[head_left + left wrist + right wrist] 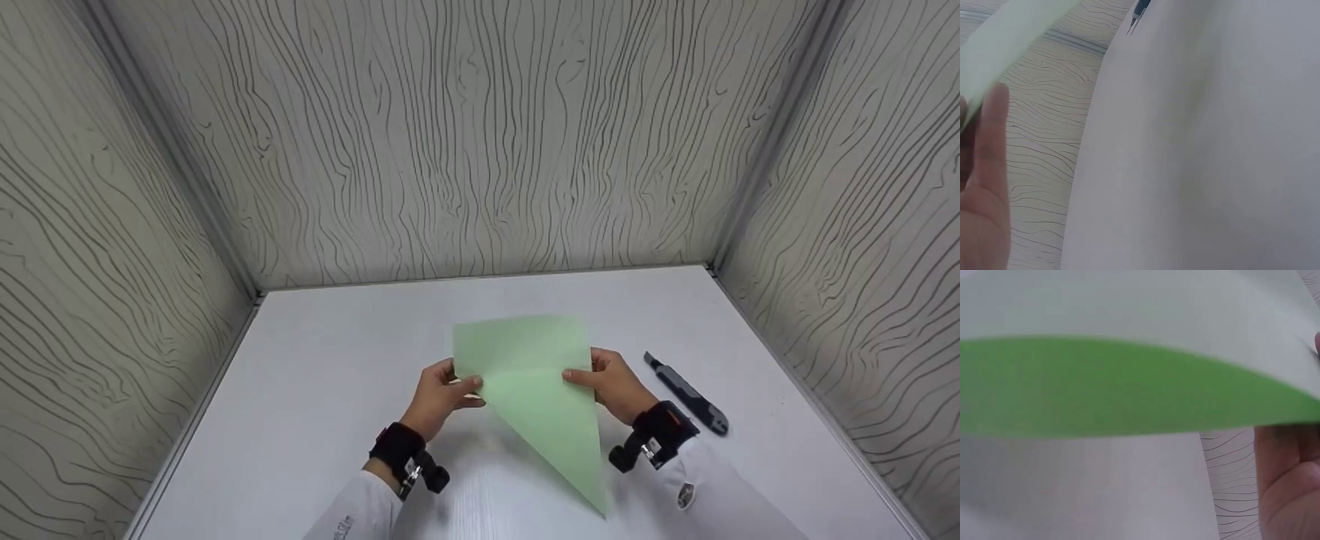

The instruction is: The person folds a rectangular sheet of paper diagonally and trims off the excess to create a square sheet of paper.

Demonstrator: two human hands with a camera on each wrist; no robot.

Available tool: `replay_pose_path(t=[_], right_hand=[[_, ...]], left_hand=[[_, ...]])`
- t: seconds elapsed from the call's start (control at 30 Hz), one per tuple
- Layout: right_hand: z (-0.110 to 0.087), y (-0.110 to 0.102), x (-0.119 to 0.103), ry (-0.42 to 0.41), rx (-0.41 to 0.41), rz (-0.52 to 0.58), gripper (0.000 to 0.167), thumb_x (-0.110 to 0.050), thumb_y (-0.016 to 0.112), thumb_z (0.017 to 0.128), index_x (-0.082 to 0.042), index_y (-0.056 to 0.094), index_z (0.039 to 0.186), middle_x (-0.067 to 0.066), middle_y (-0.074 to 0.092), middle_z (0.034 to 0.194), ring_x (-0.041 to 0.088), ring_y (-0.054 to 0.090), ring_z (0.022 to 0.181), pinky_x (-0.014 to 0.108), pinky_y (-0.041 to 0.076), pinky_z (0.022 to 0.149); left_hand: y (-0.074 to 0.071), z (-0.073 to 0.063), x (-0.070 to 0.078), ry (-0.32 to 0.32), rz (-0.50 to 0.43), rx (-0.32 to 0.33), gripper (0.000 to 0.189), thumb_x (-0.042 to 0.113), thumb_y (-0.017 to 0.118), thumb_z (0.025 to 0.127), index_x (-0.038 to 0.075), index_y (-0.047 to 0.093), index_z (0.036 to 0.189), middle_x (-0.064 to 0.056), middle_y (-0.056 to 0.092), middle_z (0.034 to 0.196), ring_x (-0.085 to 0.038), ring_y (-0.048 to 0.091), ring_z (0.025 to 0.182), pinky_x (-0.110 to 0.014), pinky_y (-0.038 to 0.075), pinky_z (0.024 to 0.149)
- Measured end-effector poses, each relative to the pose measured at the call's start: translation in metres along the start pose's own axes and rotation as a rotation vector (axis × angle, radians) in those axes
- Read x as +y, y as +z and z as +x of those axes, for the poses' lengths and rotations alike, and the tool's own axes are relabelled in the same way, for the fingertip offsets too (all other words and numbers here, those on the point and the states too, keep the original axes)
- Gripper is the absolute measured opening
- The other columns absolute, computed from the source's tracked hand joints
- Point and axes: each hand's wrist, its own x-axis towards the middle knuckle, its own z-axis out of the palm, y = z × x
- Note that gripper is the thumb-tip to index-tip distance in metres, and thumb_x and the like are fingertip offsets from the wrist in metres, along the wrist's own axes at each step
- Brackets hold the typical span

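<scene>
My left grip (436,397) and right grip (619,386) pinch a pale green sheet (540,409) by opposite sides, thumbs on top. I'd judge it light, limp and easily creased, best taken gently by the edges. It spans between them over the desk (322,352); near the right grip lies a utility knife (690,396).

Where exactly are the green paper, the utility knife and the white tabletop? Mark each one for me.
green paper (536,390): head view, middle of the sheet
utility knife (688,393): head view, middle of its dark handle
white tabletop (330,360): head view, bare surface left of the paper
</scene>
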Motion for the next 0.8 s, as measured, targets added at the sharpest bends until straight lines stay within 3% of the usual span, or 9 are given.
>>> replay_pose_path(t=[0.17,0.53,0.8], right_hand=[[-0.001,-0.005,0.001,0.004,-0.064,-0.001,0.042,-0.012,0.067,0.107,0.004,0.059,0.145,-0.005,0.081,0.117,0.014,0.08,0.106,0.034,0.067,0.09],[-0.004,-0.015,0.003,0.017,-0.138,-0.004,0.039,-0.009,0.06,0.11,-0.001,0.06,0.147,-0.002,0.08,0.12,0.016,0.08,0.109,0.037,0.067,0.093],[-0.007,-0.018,0.002,0.006,-0.198,0.019,0.038,-0.005,0.055,0.11,-0.001,0.06,0.147,-0.002,0.08,0.121,0.016,0.079,0.11,0.035,0.067,0.092]], left_hand=[[-0.002,-0.001,0.003,0.009,0.004,-0.065,0.045,0.01,0.073,0.103,-0.007,0.061,0.143,-0.012,0.074,0.119,-0.019,0.079,0.104,-0.037,0.068,0.09],[-0.017,-0.002,0.012,-0.045,0.055,-0.196,0.03,0.009,0.066,0.106,-0.011,0.068,0.128,-0.006,0.084,0.103,-0.014,0.083,0.085,-0.032,0.068,0.084],[-0.019,-0.003,0.012,-0.054,0.018,-0.274,0.036,0.003,0.062,0.104,-0.01,0.064,0.137,-0.006,0.082,0.111,-0.016,0.082,0.092,-0.034,0.068,0.088]])
